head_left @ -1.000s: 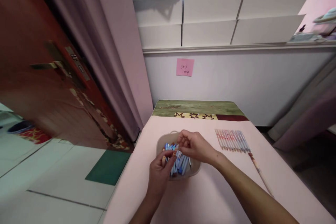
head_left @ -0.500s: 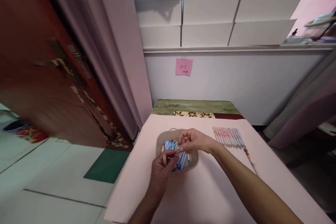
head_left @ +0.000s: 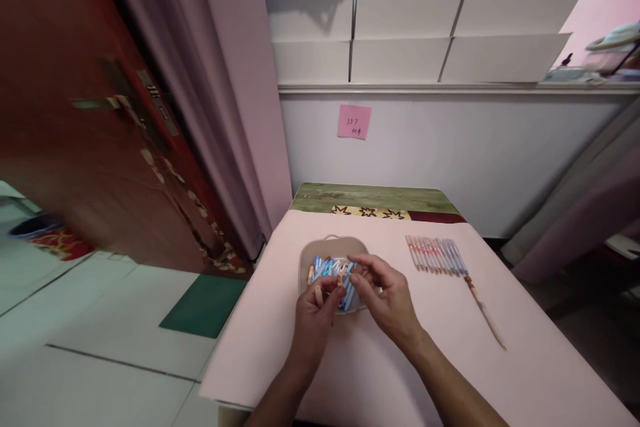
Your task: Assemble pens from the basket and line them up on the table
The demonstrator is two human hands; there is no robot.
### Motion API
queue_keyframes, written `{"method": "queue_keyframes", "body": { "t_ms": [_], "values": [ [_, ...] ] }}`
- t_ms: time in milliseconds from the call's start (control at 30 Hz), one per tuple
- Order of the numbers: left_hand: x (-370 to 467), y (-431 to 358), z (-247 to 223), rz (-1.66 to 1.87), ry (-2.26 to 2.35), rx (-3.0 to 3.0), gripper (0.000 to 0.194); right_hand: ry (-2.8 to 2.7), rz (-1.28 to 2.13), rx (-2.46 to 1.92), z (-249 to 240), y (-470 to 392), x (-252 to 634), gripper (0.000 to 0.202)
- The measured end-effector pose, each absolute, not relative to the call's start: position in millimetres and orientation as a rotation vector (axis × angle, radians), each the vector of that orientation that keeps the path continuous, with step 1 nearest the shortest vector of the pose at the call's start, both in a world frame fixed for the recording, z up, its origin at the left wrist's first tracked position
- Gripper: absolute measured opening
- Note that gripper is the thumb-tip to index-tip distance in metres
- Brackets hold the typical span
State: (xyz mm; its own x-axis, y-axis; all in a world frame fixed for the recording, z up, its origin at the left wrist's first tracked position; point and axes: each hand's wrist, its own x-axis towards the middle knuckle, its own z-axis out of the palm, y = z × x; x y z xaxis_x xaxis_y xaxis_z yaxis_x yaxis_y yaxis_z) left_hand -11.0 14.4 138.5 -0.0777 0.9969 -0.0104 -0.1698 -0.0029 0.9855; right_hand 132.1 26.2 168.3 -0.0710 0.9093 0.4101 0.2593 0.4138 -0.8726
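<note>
Two hands meet over a beige bowl (head_left: 311,255) of blue pens (head_left: 327,267): left hand (head_left: 314,315) and right hand (head_left: 387,297) each pinch a small piece, too small to identify.

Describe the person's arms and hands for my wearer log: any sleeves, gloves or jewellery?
Both forearms are bare, with no sleeve in view. The left hand and right hand wear no gloves. No rings, watch or bracelet can be seen.
</note>
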Motion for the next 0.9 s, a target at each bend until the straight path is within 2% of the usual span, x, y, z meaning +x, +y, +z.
{"method": "queue_keyframes", "body": {
  "t_ms": [233, 367, 567, 733, 900],
  "values": [
    [2.5, 7.5, 121.5, 1.469, 1.085, 1.134, 0.022, -1.827, 0.449, -1.349, 149.2, -2.7, 113.4, 0.007],
    [11.4, -0.9, 115.6, 1.455, 1.183, 1.124, 0.019, -1.855, 0.463, -1.489, 139.4, -9.9, 107.4, 0.008],
    [4.9, -9.7, 93.8, 1.43, 1.213, 1.146, 0.022, -1.822, 0.569, -1.337, 122.2, -18.5, 110.9, 0.012],
    [-18.6, -5.6, 95.2, 1.494, 1.399, 1.047, 0.03, -1.746, 0.416, -1.546, 123.2, 22.1, 152.9, 0.019],
    [-28.0, 2.1, 101.8, 1.492, 1.42, 1.082, 0.03, -2.298, 0.178, -2.033, 133.1, 84.5, 153.7, 0.023]
  ]
}}
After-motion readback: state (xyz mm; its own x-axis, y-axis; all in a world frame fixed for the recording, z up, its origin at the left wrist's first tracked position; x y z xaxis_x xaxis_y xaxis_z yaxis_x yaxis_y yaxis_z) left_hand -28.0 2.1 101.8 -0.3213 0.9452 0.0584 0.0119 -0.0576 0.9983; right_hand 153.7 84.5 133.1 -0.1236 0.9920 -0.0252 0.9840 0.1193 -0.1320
